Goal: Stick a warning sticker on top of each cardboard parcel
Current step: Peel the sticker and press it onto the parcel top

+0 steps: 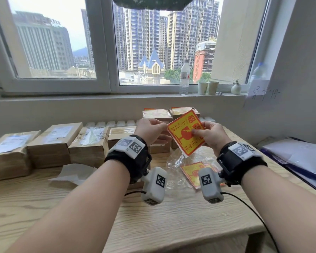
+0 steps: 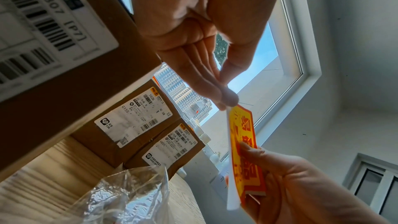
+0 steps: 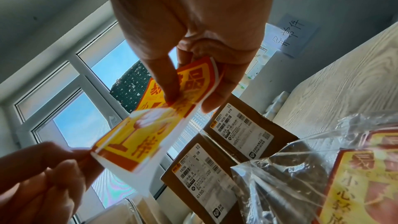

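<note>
While the right hand [image 1: 211,134] grips the warning sticker [image 1: 185,132] by its red-and-yellow face, thumb on front, the left hand [image 1: 151,131] pinches its left corner, apparently starting the white backing. Both hold it above the tabletop [image 1: 171,216], near the unlabelled parcels [image 1: 53,141] along the left. Peeling slowly from that corner, keeping the fingers [image 2: 228,97] off the glue side, should stop the sheet curling onto itself. Spare stickers [image 1: 193,172] lie in a clear bag below.
</note>
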The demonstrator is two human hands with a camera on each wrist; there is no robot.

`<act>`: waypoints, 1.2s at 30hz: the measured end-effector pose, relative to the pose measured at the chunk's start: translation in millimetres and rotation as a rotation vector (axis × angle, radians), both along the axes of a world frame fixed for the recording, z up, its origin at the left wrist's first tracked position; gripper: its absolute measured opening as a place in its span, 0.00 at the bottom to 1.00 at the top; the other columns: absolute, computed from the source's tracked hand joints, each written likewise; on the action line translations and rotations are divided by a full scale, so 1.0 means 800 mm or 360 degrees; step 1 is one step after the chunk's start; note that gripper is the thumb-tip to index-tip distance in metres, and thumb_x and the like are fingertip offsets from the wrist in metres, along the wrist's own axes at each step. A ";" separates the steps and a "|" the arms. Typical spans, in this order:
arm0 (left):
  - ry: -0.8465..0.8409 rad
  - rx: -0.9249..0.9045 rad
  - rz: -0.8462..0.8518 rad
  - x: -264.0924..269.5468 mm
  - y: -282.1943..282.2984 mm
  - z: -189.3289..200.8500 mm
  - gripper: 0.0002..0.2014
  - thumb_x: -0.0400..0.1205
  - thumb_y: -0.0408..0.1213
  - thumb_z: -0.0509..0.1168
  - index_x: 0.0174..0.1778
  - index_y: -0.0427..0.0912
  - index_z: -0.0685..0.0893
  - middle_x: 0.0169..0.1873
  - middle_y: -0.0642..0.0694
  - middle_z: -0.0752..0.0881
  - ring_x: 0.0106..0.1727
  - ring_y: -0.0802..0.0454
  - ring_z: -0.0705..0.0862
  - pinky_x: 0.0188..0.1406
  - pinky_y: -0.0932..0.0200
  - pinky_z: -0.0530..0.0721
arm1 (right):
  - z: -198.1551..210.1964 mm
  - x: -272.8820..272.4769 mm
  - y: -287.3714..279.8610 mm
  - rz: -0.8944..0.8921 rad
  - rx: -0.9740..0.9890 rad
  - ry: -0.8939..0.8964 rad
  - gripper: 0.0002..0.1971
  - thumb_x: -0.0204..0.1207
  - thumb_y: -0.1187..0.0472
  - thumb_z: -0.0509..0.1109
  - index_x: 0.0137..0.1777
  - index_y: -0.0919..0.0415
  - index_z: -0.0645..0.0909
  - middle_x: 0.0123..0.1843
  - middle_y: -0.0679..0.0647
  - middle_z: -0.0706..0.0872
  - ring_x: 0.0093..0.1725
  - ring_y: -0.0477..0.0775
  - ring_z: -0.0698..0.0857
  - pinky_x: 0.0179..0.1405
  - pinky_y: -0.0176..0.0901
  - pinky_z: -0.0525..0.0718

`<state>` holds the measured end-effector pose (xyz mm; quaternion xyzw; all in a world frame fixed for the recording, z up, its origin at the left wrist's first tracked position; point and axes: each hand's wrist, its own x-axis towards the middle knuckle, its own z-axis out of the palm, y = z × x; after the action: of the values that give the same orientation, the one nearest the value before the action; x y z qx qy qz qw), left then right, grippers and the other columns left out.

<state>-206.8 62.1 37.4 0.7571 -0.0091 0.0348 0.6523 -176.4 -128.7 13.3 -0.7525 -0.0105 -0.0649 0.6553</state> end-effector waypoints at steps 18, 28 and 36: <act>0.0030 0.0070 -0.0140 -0.003 0.003 -0.011 0.06 0.82 0.29 0.66 0.50 0.30 0.85 0.39 0.38 0.91 0.29 0.54 0.90 0.31 0.62 0.90 | -0.006 -0.004 -0.002 0.0021 -0.0053 0.0022 0.03 0.77 0.67 0.72 0.48 0.60 0.81 0.49 0.55 0.90 0.47 0.53 0.90 0.38 0.41 0.86; 0.0032 0.0074 -0.0144 0.003 0.007 -0.012 0.07 0.82 0.32 0.65 0.47 0.32 0.87 0.39 0.40 0.92 0.32 0.52 0.91 0.35 0.59 0.91 | -0.009 -0.003 -0.003 0.0018 -0.0113 0.0016 0.03 0.78 0.66 0.71 0.46 0.59 0.81 0.48 0.54 0.90 0.49 0.53 0.89 0.43 0.43 0.86; 0.0013 0.0086 -0.0138 0.004 0.009 -0.013 0.08 0.83 0.31 0.65 0.49 0.30 0.86 0.38 0.39 0.92 0.31 0.52 0.90 0.35 0.59 0.91 | -0.011 -0.001 -0.002 0.0023 -0.0138 0.0030 0.02 0.78 0.66 0.71 0.47 0.58 0.81 0.50 0.55 0.89 0.51 0.54 0.89 0.46 0.44 0.87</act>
<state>-203.8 69.2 26.6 0.7735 -0.0401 0.0032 0.6325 -177.5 -130.7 4.7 -0.7806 -0.0125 -0.0527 0.6226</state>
